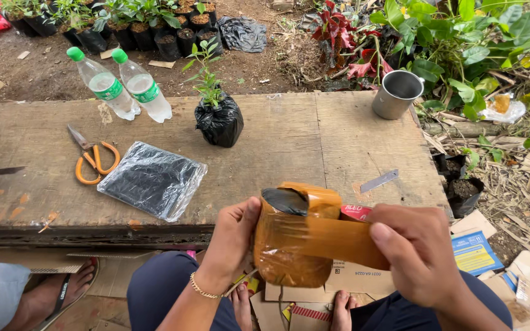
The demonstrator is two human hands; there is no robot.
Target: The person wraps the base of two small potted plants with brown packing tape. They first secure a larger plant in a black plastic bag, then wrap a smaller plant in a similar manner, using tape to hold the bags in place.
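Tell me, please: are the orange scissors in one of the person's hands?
No, the orange scissors lie on the wooden table, apart from both hands.

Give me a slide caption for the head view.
Both hands, left hand and right hand, wrap brown tape round a bundle.

A tape-wrapped brown package [295, 242] sits in both hands; two green-labelled bottles [121, 86] lie on the table's far-left edge.

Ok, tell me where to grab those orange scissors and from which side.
Take the scissors by the orange loop handles, coming from the near table edge. They lie flat with the loops toward you and the blades pointing away, so the handles are the safe, open end. The plastic bag lies close on their right.
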